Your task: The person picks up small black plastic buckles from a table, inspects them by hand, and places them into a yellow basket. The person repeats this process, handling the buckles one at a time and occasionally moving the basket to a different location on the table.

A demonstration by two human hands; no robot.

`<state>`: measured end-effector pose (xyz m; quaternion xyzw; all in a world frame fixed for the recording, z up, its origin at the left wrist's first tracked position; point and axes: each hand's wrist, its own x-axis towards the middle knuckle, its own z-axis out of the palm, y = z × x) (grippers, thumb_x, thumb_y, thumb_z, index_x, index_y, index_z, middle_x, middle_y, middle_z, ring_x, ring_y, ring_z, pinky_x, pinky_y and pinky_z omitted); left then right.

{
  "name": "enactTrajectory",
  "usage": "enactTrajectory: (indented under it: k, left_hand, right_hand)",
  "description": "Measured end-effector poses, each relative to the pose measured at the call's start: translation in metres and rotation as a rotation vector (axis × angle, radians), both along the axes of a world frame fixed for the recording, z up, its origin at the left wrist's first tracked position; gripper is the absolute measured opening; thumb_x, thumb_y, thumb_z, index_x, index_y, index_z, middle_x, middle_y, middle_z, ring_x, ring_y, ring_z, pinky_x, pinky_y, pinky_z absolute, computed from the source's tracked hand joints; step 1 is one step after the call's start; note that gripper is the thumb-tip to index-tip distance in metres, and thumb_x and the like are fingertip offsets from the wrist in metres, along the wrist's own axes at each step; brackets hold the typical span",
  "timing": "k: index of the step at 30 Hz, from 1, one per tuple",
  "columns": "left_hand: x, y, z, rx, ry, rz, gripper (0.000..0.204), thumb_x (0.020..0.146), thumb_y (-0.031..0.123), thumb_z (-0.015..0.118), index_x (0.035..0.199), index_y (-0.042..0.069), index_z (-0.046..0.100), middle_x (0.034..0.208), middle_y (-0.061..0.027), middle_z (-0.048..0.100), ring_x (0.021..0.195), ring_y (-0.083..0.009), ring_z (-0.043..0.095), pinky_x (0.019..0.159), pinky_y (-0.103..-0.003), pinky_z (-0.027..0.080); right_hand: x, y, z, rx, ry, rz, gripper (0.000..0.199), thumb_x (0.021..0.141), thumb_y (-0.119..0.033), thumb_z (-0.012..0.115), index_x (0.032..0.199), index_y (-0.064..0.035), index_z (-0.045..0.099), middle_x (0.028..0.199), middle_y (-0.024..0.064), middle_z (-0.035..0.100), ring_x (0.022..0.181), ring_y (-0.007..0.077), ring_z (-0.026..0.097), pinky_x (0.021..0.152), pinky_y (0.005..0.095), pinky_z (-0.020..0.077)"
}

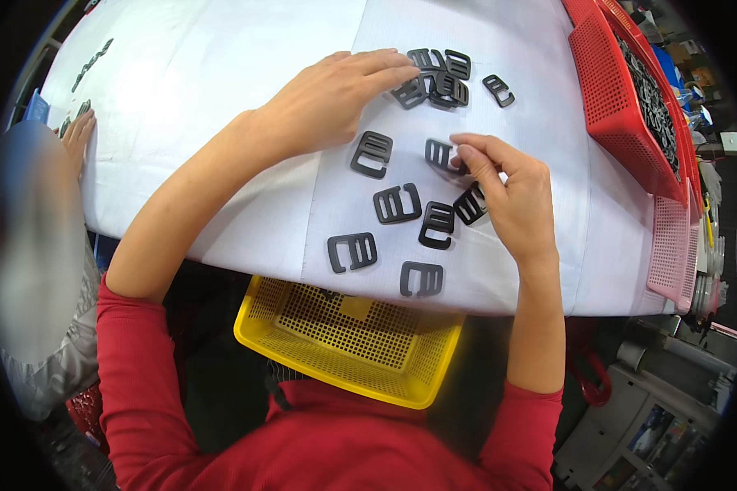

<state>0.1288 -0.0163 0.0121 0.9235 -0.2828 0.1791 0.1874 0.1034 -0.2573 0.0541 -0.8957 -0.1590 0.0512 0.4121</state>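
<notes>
Black plastic strap buckles, flat frames with crossbars, lie scattered on the white table. My left hand reaches palm down, fingers stretched out, with the fingertips at the edge of a small heap of buckles. Its fingertips partly cover that heap. Closer to me, my right hand pinches a black buckle between thumb and fingers. Below these fingers lies another buckle, partly hidden by the hand. Between my hands and the near edge are several single buckles, among them one at the left and one by the edge.
A yellow mesh basket sits below the near edge of the table. At the right, a red basket full of black pieces stands above a pink basket. A co-worker's hand rests at the far left, near a row of black pieces.
</notes>
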Motion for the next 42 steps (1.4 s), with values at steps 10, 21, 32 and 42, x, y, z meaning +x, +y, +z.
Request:
enactTrajectory:
  k: [10, 21, 32, 42]
  left_hand:
    - [-0.015, 0.003, 0.011, 0.024, 0.087, 0.002, 0.03, 0.078, -0.009, 0.055, 0.102, 0.005, 0.065, 0.113, -0.0079, 0.066, 0.11, -0.0284, 0.06, 0.096, -0.039, 0.047]
    - [0.039, -0.037, 0.01, -0.093, 0.104, 0.091, 0.036, 0.084, 0.014, 0.066, 0.119, 0.008, 0.063, 0.111, -0.0115, 0.063, 0.104, -0.0282, 0.06, 0.087, -0.038, 0.051]
    - [0.056, -0.02, 0.016, -0.632, 0.697, 0.058, 0.017, 0.084, 0.015, 0.07, 0.097, 0.005, 0.065, 0.081, -0.0053, 0.067, 0.068, -0.0103, 0.06, 0.058, -0.025, 0.048]
    - [0.04, -0.018, 0.025, 0.027, 0.256, 0.046, 0.021, 0.08, 0.008, 0.066, 0.101, 0.006, 0.062, 0.1, -0.0076, 0.064, 0.098, -0.0255, 0.06, 0.082, -0.037, 0.05]
  right_hand:
    - [0.04, -0.013, -0.023, -0.628, -0.689, 0.073, 0.044, 0.077, 0.002, 0.059, 0.119, -0.0104, 0.063, 0.114, 0.008, 0.062, 0.105, 0.026, 0.058, 0.081, 0.0387, 0.0493]
    - [0.066, 0.006, -0.021, -0.41, -0.659, 0.094, 0.023, 0.077, -0.016, 0.074, 0.097, -0.0072, 0.071, 0.099, 0.002, 0.066, 0.092, 0.0231, 0.061, 0.076, 0.0368, 0.0508]
    - [0.067, 0.003, -0.026, -0.309, -0.955, 0.113, 0.005, 0.082, -0.012, 0.067, 0.086, -0.0098, 0.069, 0.086, -0.0003, 0.068, 0.077, 0.0184, 0.063, 0.067, 0.033, 0.0473]
    - [0.076, -0.025, -0.007, -0.102, -0.182, 0.023, 0.024, 0.09, -0.019, 0.063, 0.105, -0.0013, 0.069, 0.093, 0.0135, 0.07, 0.075, 0.024, 0.065, 0.07, 0.0342, 0.0498]
